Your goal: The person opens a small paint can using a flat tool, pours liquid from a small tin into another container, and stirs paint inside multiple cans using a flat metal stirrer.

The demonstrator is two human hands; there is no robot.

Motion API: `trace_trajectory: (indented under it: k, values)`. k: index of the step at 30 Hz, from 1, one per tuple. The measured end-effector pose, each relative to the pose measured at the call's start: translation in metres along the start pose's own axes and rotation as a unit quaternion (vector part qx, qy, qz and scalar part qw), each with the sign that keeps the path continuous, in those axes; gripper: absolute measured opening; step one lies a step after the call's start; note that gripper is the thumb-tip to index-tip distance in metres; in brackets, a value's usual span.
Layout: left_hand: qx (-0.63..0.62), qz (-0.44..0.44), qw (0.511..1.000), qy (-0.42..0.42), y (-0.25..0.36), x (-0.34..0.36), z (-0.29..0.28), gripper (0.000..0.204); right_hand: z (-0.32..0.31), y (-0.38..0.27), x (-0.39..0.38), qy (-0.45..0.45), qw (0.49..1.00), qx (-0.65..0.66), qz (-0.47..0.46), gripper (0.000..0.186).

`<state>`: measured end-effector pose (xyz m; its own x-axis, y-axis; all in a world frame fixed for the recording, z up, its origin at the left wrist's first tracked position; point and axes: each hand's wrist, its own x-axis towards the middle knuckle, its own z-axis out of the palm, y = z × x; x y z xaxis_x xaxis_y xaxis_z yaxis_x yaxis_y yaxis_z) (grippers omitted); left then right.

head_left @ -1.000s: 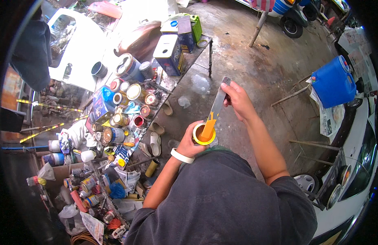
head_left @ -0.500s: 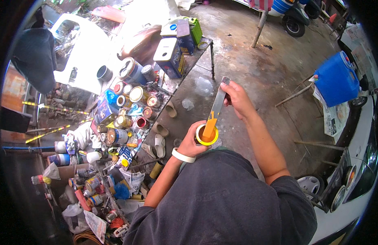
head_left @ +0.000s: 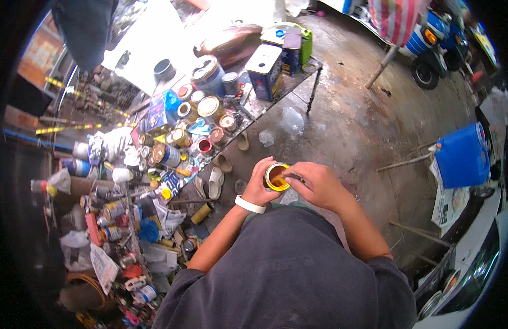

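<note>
My left hand (head_left: 256, 185) is wrapped round a small open paint can (head_left: 285, 187) with a yellow rim, held in front of my body. Orange-brown paint shows inside it. My right hand (head_left: 321, 186) is closed on a flat metal paint stirrer (head_left: 281, 178), whose orange-coated end dips into the can. Most of the stirrer is hidden by my fingers and the can. A white wristband (head_left: 249, 205) circles my left wrist.
To the left, a table (head_left: 289, 98) is crowded with paint cans (head_left: 209, 107) and square tins (head_left: 263, 71). Sandals (head_left: 215, 182) lie under its edge. A blue jerrycan (head_left: 461, 156) stands at right near a white car (head_left: 473, 257). A scooter (head_left: 426, 68) is parked far right.
My right hand has come down to the can, and the stirrer, which was raised upright above it, now sits low and tilted in the can. The view has shifted slightly.
</note>
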<state>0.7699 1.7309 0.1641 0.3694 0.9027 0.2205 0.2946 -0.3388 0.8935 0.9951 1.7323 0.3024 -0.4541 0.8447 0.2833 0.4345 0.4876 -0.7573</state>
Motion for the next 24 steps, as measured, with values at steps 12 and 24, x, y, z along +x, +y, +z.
trace_trajectory:
  k: [12,24]
  values:
    - [-0.005,-0.022,0.996,0.083,-0.008,-0.016,0.008,0.083,0.007,0.005,0.006,-0.014,0.997,-0.063,-0.04,0.016]
    - [-0.002,-0.027,0.994,0.103,-0.013,-0.016,0.016,0.083,0.013,0.005,0.013,0.002,0.998,-0.045,-0.05,0.013]
